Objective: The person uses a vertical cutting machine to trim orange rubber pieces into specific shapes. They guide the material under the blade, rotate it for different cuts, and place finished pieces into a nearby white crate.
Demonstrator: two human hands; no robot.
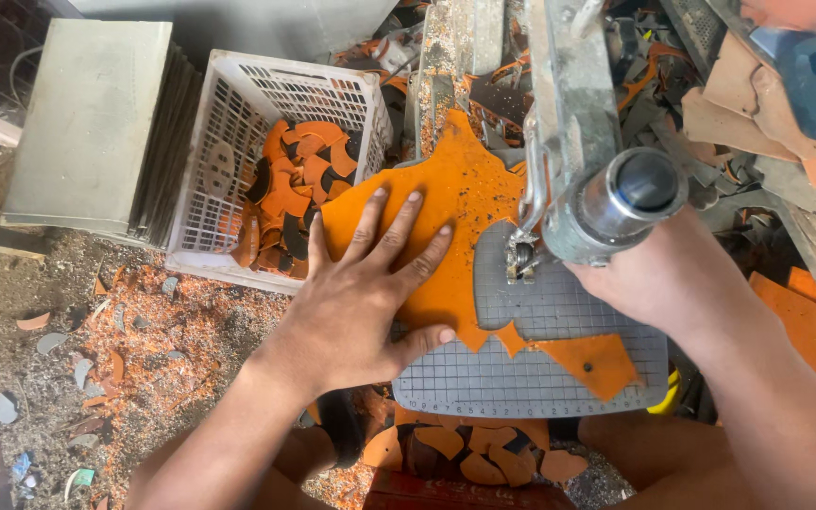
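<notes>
My left hand (363, 293) lies flat, fingers spread, on a large orange sheet (460, 194) with curved cut-outs along its edge. The sheet rests partly on a grey gridded cutting plate (540, 364). My right hand (649, 279) sits under and behind a metal press lever with a round steel knob (630, 194); its fingers are hidden, so its grip is unclear. A small metal cutting head (521, 257) stands on the plate at the sheet's edge.
A white plastic crate (229, 123) at the left holds several orange and black cut shapes. A grey box (87, 118) stands beside it. Orange scraps and shavings litter the ground (153, 331). More cut pieces (469, 444) lie below the plate. Offcuts pile at top right.
</notes>
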